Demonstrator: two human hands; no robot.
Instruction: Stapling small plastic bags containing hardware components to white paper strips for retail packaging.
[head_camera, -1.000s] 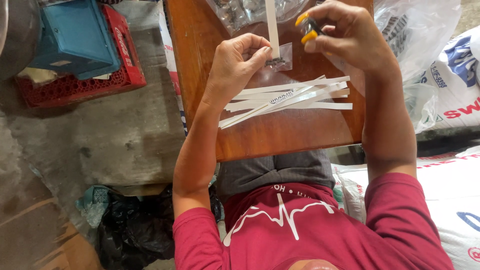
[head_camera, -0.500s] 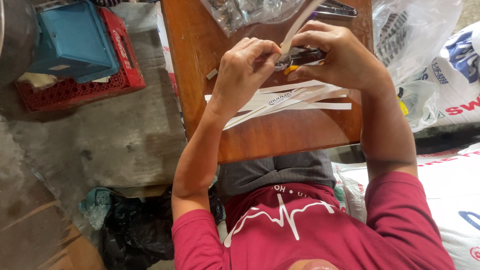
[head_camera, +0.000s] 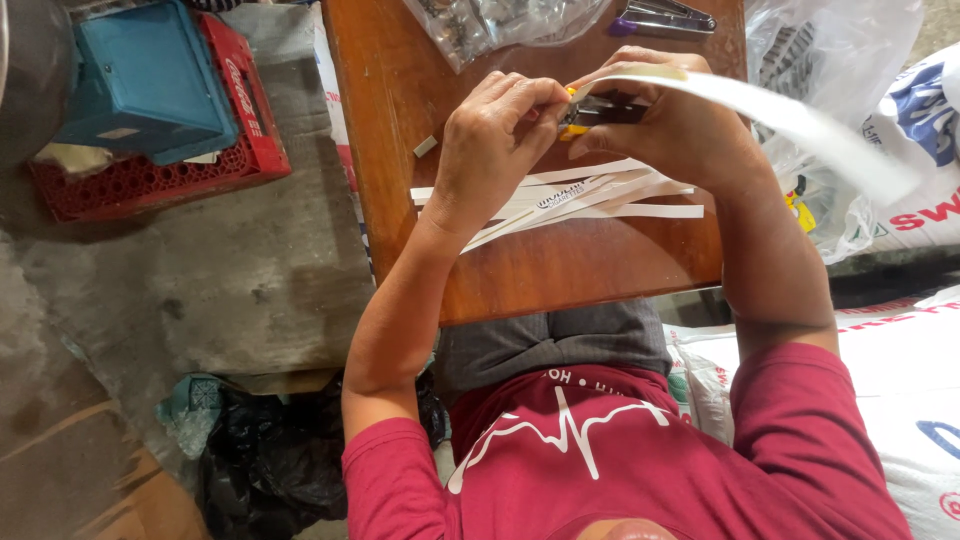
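- Head view: a red crate (head_camera: 150, 175) with a blue box (head_camera: 145, 85) is seen on the floor at far left.
- A small dark tool with yellow trim (head_camera: 590, 108) is pinched by the left hand (head_camera: 490, 150) above the wooden table (head_camera: 400, 90).
- Paper strips (head_camera: 600, 200) are spread beneath.
- The tool and a long white strip (head_camera: 790, 120) are gripped by the right hand (head_camera: 680, 130).

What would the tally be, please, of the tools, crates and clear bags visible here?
Small black-and-yellow hand tool, held by both hands: 1
Purple-handled metal tool on the wooden table: 1
Crates, red plastic and blue: 2
Clear plastic bag: 1
Total: 5
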